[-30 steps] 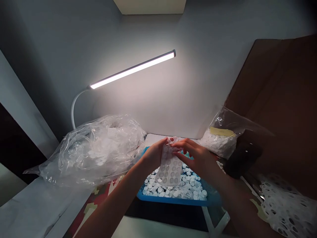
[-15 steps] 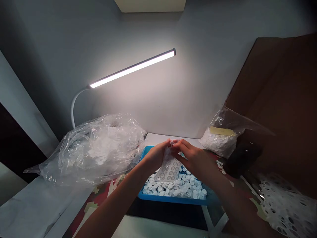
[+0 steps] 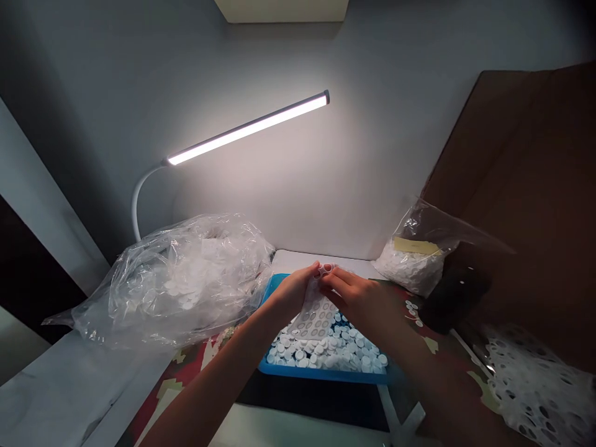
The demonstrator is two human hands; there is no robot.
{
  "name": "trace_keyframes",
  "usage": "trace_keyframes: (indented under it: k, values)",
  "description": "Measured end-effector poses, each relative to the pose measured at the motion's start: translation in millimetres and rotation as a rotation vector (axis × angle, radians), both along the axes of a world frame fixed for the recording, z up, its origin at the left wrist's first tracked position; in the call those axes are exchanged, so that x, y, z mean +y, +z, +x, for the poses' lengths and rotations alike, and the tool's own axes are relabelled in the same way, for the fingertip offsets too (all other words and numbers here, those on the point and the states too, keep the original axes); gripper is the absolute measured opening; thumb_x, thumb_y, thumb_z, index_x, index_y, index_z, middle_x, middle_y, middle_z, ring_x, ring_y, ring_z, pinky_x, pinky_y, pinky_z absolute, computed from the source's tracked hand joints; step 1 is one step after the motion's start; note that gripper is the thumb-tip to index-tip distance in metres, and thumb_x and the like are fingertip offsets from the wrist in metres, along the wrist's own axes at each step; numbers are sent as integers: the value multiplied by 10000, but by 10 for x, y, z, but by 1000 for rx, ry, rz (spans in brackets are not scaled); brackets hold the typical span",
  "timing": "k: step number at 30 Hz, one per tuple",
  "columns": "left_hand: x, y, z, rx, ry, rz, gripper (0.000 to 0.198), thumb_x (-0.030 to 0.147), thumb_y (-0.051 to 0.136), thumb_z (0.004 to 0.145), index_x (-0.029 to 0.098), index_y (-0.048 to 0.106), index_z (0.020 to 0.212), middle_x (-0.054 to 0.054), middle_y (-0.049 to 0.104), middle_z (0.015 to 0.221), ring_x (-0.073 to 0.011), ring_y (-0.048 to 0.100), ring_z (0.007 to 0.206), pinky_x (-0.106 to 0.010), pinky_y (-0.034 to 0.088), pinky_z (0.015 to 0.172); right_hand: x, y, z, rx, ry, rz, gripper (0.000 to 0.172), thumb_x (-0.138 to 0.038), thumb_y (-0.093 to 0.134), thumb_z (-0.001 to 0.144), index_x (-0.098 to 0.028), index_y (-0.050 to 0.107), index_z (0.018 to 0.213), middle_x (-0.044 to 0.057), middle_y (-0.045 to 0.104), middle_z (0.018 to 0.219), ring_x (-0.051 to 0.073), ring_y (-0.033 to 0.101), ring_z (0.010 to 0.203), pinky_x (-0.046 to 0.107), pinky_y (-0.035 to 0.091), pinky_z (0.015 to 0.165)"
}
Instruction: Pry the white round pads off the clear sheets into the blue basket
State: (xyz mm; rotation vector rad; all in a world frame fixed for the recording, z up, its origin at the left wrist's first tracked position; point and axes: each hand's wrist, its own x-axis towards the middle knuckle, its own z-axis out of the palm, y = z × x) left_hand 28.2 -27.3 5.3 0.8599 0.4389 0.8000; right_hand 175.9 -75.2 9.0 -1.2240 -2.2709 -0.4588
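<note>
A pale sheet of round stickers (image 3: 313,320) hangs down over a blue tray (image 3: 321,374) filled with small white discs (image 3: 351,347). My left hand (image 3: 298,290) pinches the sheet's top end, where open round holes show between the fingers. My right hand (image 3: 356,295) is closed at the sheet's upper right part, its fingertips pressed against it. Whether a single disc or sticker sits between the right fingertips is hidden.
A big clear bag (image 3: 186,285) of white pieces lies left, beneath a lit lamp (image 3: 246,129). At right are a smaller bag (image 3: 414,267), a black object (image 3: 454,298), a few loose discs (image 3: 413,313), punched-out white sheets (image 3: 540,385) and a cardboard panel (image 3: 526,186).
My right hand has shifted slightly at the top of the sheet, its fingers drawing closer together. The sheet has moved a little; my left hand keeps its hold.
</note>
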Motion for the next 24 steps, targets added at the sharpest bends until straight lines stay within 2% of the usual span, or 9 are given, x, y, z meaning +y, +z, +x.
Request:
trace_keyframes:
  k: [4,7,12,16,19,22,24]
  values:
    - [2,45,-28,-8,55,11,300,299,425,899,107,630,1006,-114,654,973,-192,599,966,-298,401,919,-13,-2,-40,17,-7,52,146,-198,473,916,-216,583,1011,22,662,878,133,607,659,220,371,490]
    - [-29,119,-57,-35,91,60,304,312,432,898,115,649,977,-119,654,1046,-211,591,1022,-328,379,972,-43,21,-83,93,20,78,193,-177,454,922,-195,576,1071,33,668,844,143,619,690,222,408,530]
    - [-96,148,-49,-50,158,154,299,321,491,880,118,654,1027,-131,607,1198,-255,534,1141,-381,320,1041,-80,37,-114,176,19,106,182,-202,463,926,-185,579,1064,43,692,844,145,637,687,223,426,548]
    - [-123,118,-53,56,226,241,323,339,541,858,131,647,1081,-123,576,1257,-258,468,1221,-361,302,1058,-83,29,-71,216,34,60,135,-218,471,924,-189,574,1007,21,688,836,122,624,650,216,428,559]
    - [-103,103,-75,62,173,235,352,366,526,858,118,650,1076,-143,619,1185,-270,544,1129,-375,364,1000,-104,46,-43,159,61,101,108,-198,479,913,-196,582,881,0,660,773,102,573,583,214,388,521]
    - [-34,56,-81,99,104,174,351,349,509,862,74,667,1013,-173,672,1043,-254,620,981,-348,438,900,-160,81,-52,-11,152,147,194,-88,445,885,-195,576,789,6,644,786,112,556,629,227,368,527]
    - [37,-2,-71,128,115,111,308,306,515,857,57,674,945,-165,690,960,-225,646,882,-316,466,839,-216,98,-79,-96,210,139,246,-38,409,868,-195,565,761,15,642,815,124,549,670,240,366,540]
